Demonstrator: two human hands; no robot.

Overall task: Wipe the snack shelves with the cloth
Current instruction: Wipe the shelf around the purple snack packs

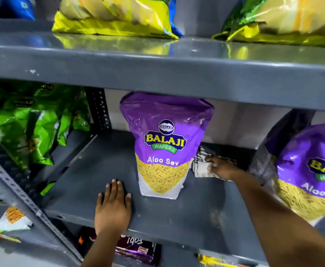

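Observation:
The grey metal shelf runs across the middle of the view. A purple Aloo Sev bag stands upright on it. To the bag's right and deeper in, my right hand presses a white checked cloth flat on the shelf; part of the cloth is hidden behind the bag. My left hand lies palm down on the shelf near its front edge, left of the bag, fingers together, holding nothing.
A second purple bag leans at the right, close to my right forearm. Green bags fill the neighbouring bay on the left past a perforated upright. Yellow bags sit on the shelf above. Dark packets lie below.

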